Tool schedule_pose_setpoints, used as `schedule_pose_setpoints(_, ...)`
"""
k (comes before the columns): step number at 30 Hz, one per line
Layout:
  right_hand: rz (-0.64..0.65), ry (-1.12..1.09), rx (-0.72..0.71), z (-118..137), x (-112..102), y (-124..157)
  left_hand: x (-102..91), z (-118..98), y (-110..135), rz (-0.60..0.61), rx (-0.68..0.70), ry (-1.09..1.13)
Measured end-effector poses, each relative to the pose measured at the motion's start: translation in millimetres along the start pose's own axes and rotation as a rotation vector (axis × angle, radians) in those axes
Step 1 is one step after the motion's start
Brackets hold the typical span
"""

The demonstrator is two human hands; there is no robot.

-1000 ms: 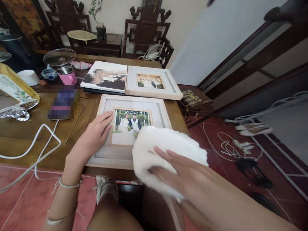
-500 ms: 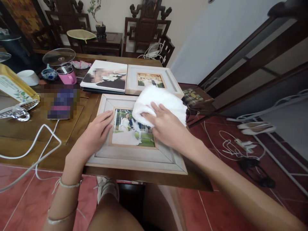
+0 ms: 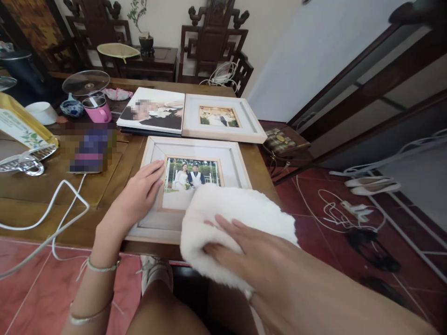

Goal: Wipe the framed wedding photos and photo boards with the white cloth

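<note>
My left hand (image 3: 134, 195) lies on the left side of the near picture frame (image 3: 195, 146), its fingers stretched out and close together, resting on the wood with nothing in their grip. My right hand (image 3: 258, 256) has hold of a white cloth (image 3: 240, 209): those fingers lie loosely bent on top, and the thumb is tucked into a fold on the near side. I cannot tell how hard they press.

The frame lies on the table (image 3: 108, 190), stretching from under my left fingers to the cloth under my right ones. Just right of my left fingertips, inside the frame, is a photo (image 3: 195, 174) of 2 people; its lower right part is under the cloth, which also covers the frame's near right corner.

Beyond the fingertips of both hands, 2 more pictures lie side by side: a white panel (image 3: 160, 116), partly blurred, and to its right another frame (image 3: 249, 121). Left of my left fingers are a blurred, phone-like thing (image 3: 89, 151), a white cable (image 3: 86, 204) and, farther out, a hair clip (image 3: 31, 163). Past these stand a pink mug (image 3: 96, 111) and a white bowl (image 3: 41, 113). Beyond my right fingers, to the right, sits a checked bag (image 3: 279, 139).
</note>
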State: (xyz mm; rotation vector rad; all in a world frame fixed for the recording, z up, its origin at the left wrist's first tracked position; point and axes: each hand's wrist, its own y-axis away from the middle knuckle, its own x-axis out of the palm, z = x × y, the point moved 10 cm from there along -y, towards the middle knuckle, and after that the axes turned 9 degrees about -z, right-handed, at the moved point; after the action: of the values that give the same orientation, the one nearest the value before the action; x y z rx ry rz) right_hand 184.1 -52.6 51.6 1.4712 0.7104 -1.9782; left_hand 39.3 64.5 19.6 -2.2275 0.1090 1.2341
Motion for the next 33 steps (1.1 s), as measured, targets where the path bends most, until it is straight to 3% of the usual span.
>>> schedule_pose_setpoints(2,0.032,0.037,0.105,-19.0,0.2,-16.7,-0.5,-0.2,0.0,-0.004,-0.001,0.009)
schedule_pose_setpoints(6,-0.009,0.251,0.359,-93.5,-12.0,-53.0,1.0,0.5,0.5,0.002,-0.007,0.017)
schedule_pose_setpoints(9,-0.132,0.397,0.315,-131.4,-19.5,-78.3,1.6,0.6,0.2,0.005,-0.007,0.015)
schedule_pose_setpoints(11,-0.18,0.415,0.265,-142.1,-17.8,-87.0,1.2,0.3,-0.3,0.004,-0.003,0.014)
schedule_pose_setpoints(13,-0.176,0.392,0.215,-138.0,-13.3,-88.2,1.0,-0.1,-0.6,0.004,0.002,0.015)
schedule_pose_setpoints(16,-0.077,0.341,0.112,-105.3,-5.7,-75.0,0.8,0.2,-0.4,0.003,-0.002,0.014)
schedule_pose_setpoints(21,0.067,0.156,-0.075,-27.5,1.0,-18.0,0.7,0.2,0.3,0.001,-0.01,0.019)
schedule_pose_setpoints(25,0.05,-0.035,-0.097,5.5,4.3,14.0,0.5,0.9,0.0,0.006,-0.019,0.021)
schedule_pose_setpoints(29,0.037,-0.024,-0.051,-4.3,-0.4,-2.3,0.4,0.5,-0.1,0.009,-0.021,0.024)
schedule_pose_setpoints(33,-0.031,0.221,0.134,-68.9,-12.1,-46.0,1.5,1.1,-0.3,0.009,-0.02,0.026)
